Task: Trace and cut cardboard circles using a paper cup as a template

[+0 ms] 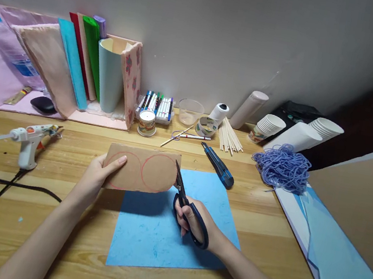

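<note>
My left hand [103, 170] grips the left end of a cardboard piece [132, 175], thumb on top and fingers hidden behind it. Two circles are drawn on the cardboard in red, side by side. With my right hand [194, 220] I hold black-handled scissors [180, 186], fingers through the loops. The scissor blades are at the right edge of the cardboard, beside the right circle, one blade lying in front of it. Below both hands a blue sheet [140, 237] lies on the wooden table [79, 255].
A glue gun [31, 143] with its black cord lies at left. A utility knife [218, 164] rests beyond the blue sheet. Farther back are markers [156, 105], a tape roll [206, 126], wooden sticks [230, 135], paper cups [267, 128] and purple yarn [281, 167].
</note>
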Demonstrator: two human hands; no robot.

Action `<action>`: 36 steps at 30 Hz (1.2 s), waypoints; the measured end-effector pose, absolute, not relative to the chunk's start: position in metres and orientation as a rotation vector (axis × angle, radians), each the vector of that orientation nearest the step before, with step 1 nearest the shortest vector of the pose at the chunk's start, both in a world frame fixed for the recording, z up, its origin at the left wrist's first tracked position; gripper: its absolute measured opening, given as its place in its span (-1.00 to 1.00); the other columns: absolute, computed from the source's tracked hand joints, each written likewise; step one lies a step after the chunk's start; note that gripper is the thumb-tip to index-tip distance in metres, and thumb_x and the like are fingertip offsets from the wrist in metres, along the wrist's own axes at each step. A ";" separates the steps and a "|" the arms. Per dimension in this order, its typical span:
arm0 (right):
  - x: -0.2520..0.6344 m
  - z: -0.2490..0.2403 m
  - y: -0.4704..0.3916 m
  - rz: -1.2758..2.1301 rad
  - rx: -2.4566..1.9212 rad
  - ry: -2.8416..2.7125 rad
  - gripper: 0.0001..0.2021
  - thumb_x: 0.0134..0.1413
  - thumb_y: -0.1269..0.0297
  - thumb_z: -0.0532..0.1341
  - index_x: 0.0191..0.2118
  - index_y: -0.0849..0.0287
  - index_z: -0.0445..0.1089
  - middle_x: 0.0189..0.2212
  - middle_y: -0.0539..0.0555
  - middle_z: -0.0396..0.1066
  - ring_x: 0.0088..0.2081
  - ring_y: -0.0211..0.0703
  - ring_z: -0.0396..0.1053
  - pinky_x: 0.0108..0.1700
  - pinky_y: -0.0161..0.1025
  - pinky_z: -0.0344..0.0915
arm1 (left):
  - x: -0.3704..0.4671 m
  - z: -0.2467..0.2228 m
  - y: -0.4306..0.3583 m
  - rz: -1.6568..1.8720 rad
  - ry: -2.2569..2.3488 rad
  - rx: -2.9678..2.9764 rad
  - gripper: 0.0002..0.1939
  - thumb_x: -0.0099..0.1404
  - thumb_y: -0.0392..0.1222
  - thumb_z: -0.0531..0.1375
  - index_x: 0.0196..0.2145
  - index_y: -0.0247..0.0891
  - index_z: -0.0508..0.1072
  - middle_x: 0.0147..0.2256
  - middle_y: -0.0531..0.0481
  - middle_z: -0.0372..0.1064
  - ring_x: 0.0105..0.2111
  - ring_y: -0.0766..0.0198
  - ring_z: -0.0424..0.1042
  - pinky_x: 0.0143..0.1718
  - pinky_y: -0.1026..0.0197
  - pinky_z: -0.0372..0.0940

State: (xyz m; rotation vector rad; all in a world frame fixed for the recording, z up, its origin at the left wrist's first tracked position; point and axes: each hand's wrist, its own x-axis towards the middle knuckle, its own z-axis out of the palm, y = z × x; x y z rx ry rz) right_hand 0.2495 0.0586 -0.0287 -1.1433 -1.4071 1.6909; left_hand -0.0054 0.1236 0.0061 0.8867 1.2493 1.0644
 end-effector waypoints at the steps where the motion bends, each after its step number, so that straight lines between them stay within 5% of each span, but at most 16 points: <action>1: 0.249 -0.027 0.059 1.697 -1.153 -1.400 -0.35 -0.21 -0.45 0.07 -0.48 0.17 0.14 -0.71 -0.16 0.04 -0.69 -0.43 -0.01 -0.66 -0.40 0.19 | -0.006 0.007 0.124 1.084 1.254 0.841 -0.60 -0.07 -0.02 0.40 -0.33 -0.34 0.49 -0.43 -0.04 0.50 -0.47 0.24 0.44 -0.48 0.33 0.31; 5: 0.246 -0.035 0.062 1.748 -1.118 -1.225 -0.34 -0.17 -0.47 0.00 -0.48 0.16 0.13 -0.76 -0.18 0.04 -0.75 -0.41 0.06 -0.69 -0.42 0.17 | -0.001 0.013 0.119 1.189 1.083 0.653 -0.61 0.03 0.09 0.26 -0.38 -0.34 0.50 -0.49 -0.06 0.47 -0.51 0.21 0.42 -0.46 0.22 0.34; 8: 0.240 -0.046 0.064 1.777 -1.079 -1.046 -0.32 -0.16 -0.51 -0.10 -0.48 0.14 0.09 -0.79 -0.19 0.04 -0.79 -0.36 0.11 -0.71 -0.39 0.20 | 0.016 0.011 0.107 1.086 0.791 0.727 -0.40 0.12 0.28 0.11 -0.25 -0.37 0.50 -0.29 -0.22 0.49 -0.29 0.05 0.45 -0.27 0.09 0.37; 11: 0.233 -0.051 0.062 1.793 -1.041 -0.978 -0.32 -0.17 -0.51 -0.10 -0.48 0.14 0.08 -0.80 -0.19 0.03 -0.80 -0.37 0.11 -0.72 -0.39 0.21 | 0.040 0.000 0.091 0.966 0.775 0.922 -0.48 0.14 0.18 0.20 -0.14 -0.33 0.45 -0.12 -0.24 0.44 -0.21 0.10 0.42 -0.23 0.14 0.33; 14: 0.228 -0.052 0.055 1.863 -1.006 -0.996 -0.32 -0.16 -0.50 -0.06 -0.47 0.15 0.10 -0.80 -0.19 0.05 -0.79 -0.38 0.12 -0.72 -0.41 0.20 | 0.056 -0.014 0.079 0.916 0.909 1.054 -0.59 0.14 0.09 0.25 -0.22 -0.33 0.48 -0.23 -0.16 0.47 -0.35 0.23 0.38 -0.31 0.22 0.28; 17: 0.225 -0.053 0.046 1.966 -0.966 -1.043 -0.34 -0.12 -0.47 -0.05 -0.46 0.17 0.12 -0.79 -0.18 0.07 -0.78 -0.36 0.16 -0.73 -0.43 0.18 | 0.058 -0.023 0.076 0.890 1.057 1.039 -0.59 0.20 0.11 0.19 -0.34 -0.36 0.53 -0.36 -0.12 0.48 -0.31 0.21 0.38 -0.17 0.20 0.24; 25: 0.228 -0.049 0.049 2.237 -0.840 -1.003 -0.21 -0.25 -0.57 -0.21 -0.43 0.18 0.15 -0.73 -0.12 0.16 -0.69 -0.30 0.28 -0.54 -0.28 0.36 | 0.047 -0.013 0.082 0.805 1.076 0.953 -0.63 0.22 0.06 0.17 -0.43 -0.32 0.55 -0.32 -0.09 0.52 -0.26 0.19 0.40 -0.13 0.22 0.20; 31: 0.226 -0.047 0.049 2.085 -0.964 -1.090 -0.23 -0.25 -0.56 -0.14 -0.45 0.19 0.16 -0.74 -0.13 0.15 -0.71 -0.33 0.26 -0.61 -0.36 0.29 | 0.044 -0.012 0.082 0.690 1.063 1.035 -0.56 0.25 0.09 0.11 -0.60 -0.27 0.44 -0.33 -0.07 0.50 -0.23 0.18 0.39 -0.11 0.23 0.15; 36: 0.226 -0.044 0.044 1.982 -1.023 -1.138 -0.30 -0.16 -0.49 -0.07 -0.45 0.19 0.16 -0.76 -0.15 0.12 -0.74 -0.36 0.20 -0.65 -0.40 0.25 | 0.042 -0.013 0.085 0.740 1.021 0.991 -0.62 0.24 0.04 0.14 -0.52 -0.31 0.51 -0.41 -0.06 0.50 -0.35 0.25 0.37 -0.20 0.26 0.19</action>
